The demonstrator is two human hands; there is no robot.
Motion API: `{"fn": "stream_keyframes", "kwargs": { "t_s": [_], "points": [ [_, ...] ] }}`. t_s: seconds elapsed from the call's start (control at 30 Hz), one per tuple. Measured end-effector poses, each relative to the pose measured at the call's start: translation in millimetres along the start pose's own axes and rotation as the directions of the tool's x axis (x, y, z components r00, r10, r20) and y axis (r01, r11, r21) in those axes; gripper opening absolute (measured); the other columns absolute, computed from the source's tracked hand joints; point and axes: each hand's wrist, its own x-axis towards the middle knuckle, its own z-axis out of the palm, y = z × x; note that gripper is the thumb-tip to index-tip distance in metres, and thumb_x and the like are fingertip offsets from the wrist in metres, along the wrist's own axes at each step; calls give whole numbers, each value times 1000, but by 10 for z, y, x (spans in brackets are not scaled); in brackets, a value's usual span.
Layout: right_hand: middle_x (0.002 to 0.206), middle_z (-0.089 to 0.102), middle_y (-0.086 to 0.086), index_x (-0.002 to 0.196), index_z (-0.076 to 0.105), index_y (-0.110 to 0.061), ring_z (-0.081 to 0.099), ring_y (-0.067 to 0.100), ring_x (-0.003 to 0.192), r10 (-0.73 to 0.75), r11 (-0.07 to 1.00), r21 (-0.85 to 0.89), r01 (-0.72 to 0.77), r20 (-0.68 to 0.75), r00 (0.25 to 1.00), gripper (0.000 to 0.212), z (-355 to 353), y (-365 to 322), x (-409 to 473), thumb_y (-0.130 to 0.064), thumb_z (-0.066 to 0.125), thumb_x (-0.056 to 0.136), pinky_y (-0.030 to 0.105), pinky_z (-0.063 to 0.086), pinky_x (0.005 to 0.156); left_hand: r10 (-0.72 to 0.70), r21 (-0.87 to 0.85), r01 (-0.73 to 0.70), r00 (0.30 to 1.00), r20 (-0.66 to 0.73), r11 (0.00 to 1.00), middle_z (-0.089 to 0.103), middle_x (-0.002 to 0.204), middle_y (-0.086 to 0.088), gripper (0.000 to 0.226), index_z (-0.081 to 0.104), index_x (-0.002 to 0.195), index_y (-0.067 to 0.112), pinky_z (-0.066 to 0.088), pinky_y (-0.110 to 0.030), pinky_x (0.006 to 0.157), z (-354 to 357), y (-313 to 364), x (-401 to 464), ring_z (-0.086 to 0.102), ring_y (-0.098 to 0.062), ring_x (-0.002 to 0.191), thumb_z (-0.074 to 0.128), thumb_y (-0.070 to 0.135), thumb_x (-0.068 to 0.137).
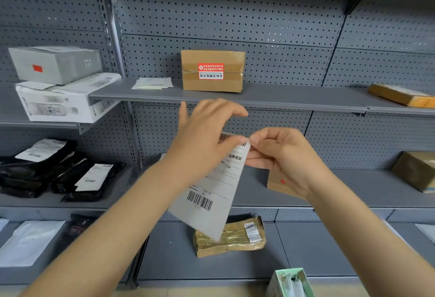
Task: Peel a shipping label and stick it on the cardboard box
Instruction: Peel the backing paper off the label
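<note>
Both hands up in front of the shelving, w/ the shipping label (pixel 211 186) hanging between them. Left hand (pixel 207 129) is pinching the sheet near its top, fingers curled over it. Right hand (pixel 280 153) is nipping the top corner betw. thumb and forefinger. Cardboard box (pixel 213 71) is sitting on the middle shelf (pixel 294 99), straight behind, well apart from the label.

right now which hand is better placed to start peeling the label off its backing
Right. The right hand already pinches the top corner of the shipping label, fingertips at its edge. The left hand grips the sheet flat beside that corner, steadying it.
</note>
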Motion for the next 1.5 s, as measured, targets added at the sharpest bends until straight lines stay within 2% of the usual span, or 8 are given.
{"fn": "stream_keyframes", "kwargs": {
  "t_s": [0.1, 0.4, 0.77, 0.83, 1.0, 1.2, 1.4, 1.5],
  "points": [
    [69, 73, 8, 79, 62, -2, 70, 16, 64, -21, 996, 81, 32, -123, 992, 14, 76, 109, 0, -5, 54, 91, 21, 57, 61, 5, -115, -23, 987, -158, 993, 56, 100, 14, 24, 61, 93, 26, 43, -40, 92, 116, 26, -124, 53, -11, 100, 71, 36, 74],
    [83, 74, 11, 79, 65, -3, 72, 19, 82, -33, 952, 299, 70, -128, 991, 21, 285, 291, -51, -6, 50, 92, 25, 57, 76, -168, -351, 91, 966, -197, 932, 74, 99, 14, 15, 75, 89, 25, 54, -19, 68, 339, -78, -328, 67, 0, 86, 72, 24, 74],
    [79, 74, 10, 81, 62, -2, 73, 18, 78, -30, 933, 353, 64, -100, 995, 15, 446, 248, -4, 0, 50, 90, 24, 57, 72, -180, -388, 68, 948, -261, 919, 73, 99, 13, 21, 68, 96, 28, 54, -31, 85, 218, -201, -371, 70, -4, 90, 70, 21, 76],
    [77, 74, 8, 79, 62, -4, 73, 16, 77, -37, 937, 342, 70, -101, 994, 17, 467, 250, 5, -1, 49, 91, 23, 57, 71, -177, -385, 63, 947, -268, 921, 64, 111, 22, 29, 62, 102, 31, 53, -32, 89, 191, -201, -378, 68, -1, 94, 69, 22, 76],
    [81, 69, 13, 74, 61, -6, 71, 14, 77, -70, 951, 296, 94, -92, 993, 22, 527, 232, 11, 0, 48, 91, 21, 56, 71, -177, -389, 58, 944, -278, 919, 75, 99, 10, 20, 69, 93, 26, 53, -36, 92, 157, -230, -401, 68, 0, 97, 71, 18, 74],
    [74, 70, 5, 70, 62, -10, 69, 14, 80, -176, 977, 108, 186, -101, 979, 25, 565, 263, 19, 3, 53, 89, 21, 55, 75, -280, -518, 194, 955, -94, 833, 75, 88, 11, 7, 75, 76, 16, 46, -3, 78, 9, -221, -350, 67, 7, 85, 74, 9, 74],
    [75, 68, 0, 73, 60, -10, 68, 13, 79, -297, 935, -241, 260, -136, 945, 16, 589, 347, 13, -2, 59, 87, 41, 56, 87, -328, -619, 263, 945, 11, 740, 76, 88, 3, 14, 72, 69, 12, 53, -18, 83, -7, -271, -340, 71, -2, 84, 68, 0, 76],
    [72, 68, -7, 73, 60, -8, 70, 9, 78, -293, 944, -207, 258, -157, 943, 17, 601, 384, 29, 2, 57, 87, 34, 57, 86, -376, -695, 299, 926, 43, 655, 76, 85, 4, 11, 71, 70, 9, 53, -15, 72, 21, -270, -333, 71, -2, 78, 67, 2, 76]
  ]
}}
